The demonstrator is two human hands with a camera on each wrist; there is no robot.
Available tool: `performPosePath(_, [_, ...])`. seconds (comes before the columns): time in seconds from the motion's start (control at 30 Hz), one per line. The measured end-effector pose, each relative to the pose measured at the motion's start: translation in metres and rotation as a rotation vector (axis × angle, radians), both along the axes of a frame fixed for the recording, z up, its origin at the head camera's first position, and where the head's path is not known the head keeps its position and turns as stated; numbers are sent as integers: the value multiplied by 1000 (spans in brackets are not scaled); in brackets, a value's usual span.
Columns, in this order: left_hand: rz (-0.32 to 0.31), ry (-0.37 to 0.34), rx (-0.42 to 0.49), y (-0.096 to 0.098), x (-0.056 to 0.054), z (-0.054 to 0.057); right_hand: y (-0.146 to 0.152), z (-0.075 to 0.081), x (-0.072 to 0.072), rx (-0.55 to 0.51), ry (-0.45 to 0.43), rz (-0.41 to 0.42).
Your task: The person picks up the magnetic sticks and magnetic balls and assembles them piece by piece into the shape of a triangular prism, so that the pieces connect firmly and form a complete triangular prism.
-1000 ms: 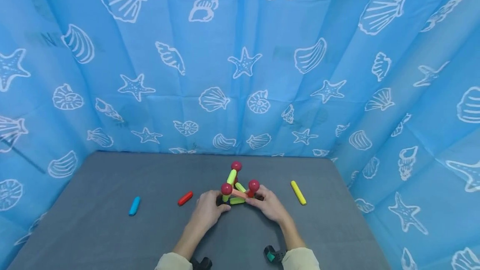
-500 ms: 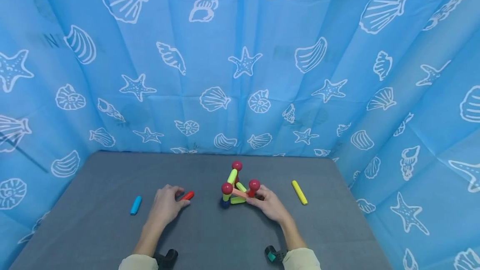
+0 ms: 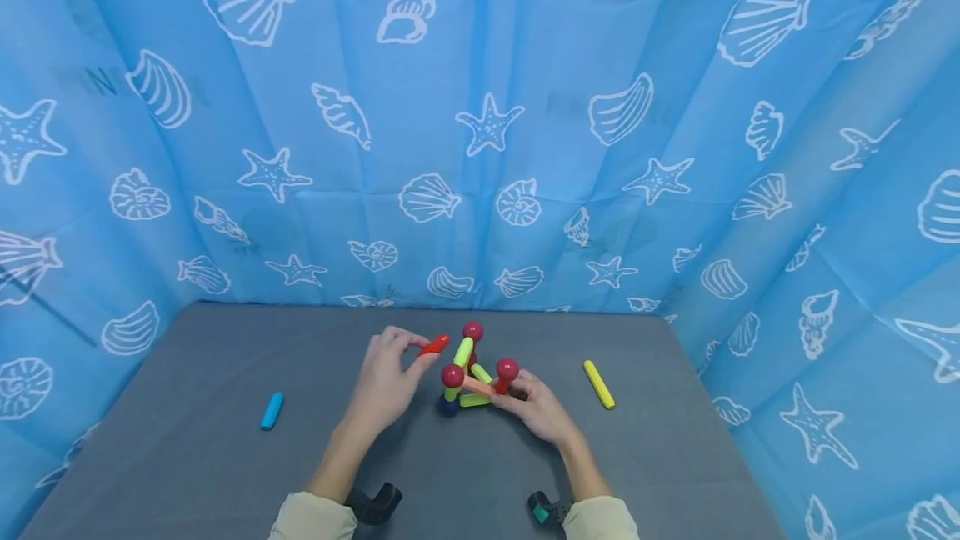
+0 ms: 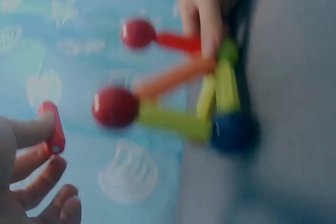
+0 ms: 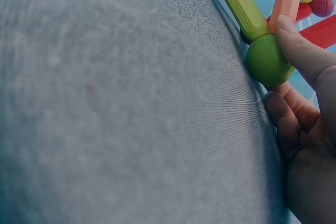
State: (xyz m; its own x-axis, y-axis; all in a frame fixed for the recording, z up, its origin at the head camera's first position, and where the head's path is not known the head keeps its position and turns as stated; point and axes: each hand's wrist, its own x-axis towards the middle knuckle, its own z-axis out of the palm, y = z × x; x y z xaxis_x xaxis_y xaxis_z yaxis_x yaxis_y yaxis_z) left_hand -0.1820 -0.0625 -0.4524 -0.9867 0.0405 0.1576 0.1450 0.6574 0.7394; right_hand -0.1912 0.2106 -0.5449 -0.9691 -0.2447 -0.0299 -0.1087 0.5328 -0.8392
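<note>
My left hand (image 3: 384, 380) pinches a short red magnetic rod (image 3: 434, 345) between thumb and fingers, held above the table just left of a magnetic ball-and-rod frame (image 3: 463, 353). Red balls (image 3: 452, 375) top the frame's uprights. At its base are a dark blue ball (image 3: 447, 406) and a green ball (image 5: 269, 60), joined by a lime-green rod (image 5: 243, 6). With the thumb on an orange slanting rod (image 5: 286, 1) and fingers behind the green ball, my right hand (image 3: 542, 413) grips the frame's right corner. In the left wrist view, the red rod (image 4: 54, 131) is apart from the frame.
A blue rod (image 3: 272, 411) lies on the grey cloth-covered table (image 3: 225, 473) at the left. On the right lies a yellow rod (image 3: 598, 384). Behind the table hangs a blue curtain (image 3: 420, 148) with white shell prints.
My left hand let go of the frame, reached left to the red rod, picked it up and brought it back right and up beside the frame. My right hand stayed in place.
</note>
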Motion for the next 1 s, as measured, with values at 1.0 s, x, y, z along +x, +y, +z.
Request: performPosePath(1.0, [-90, 187, -255, 55, 7, -18, 3, -3, 0, -21, -10, 5])
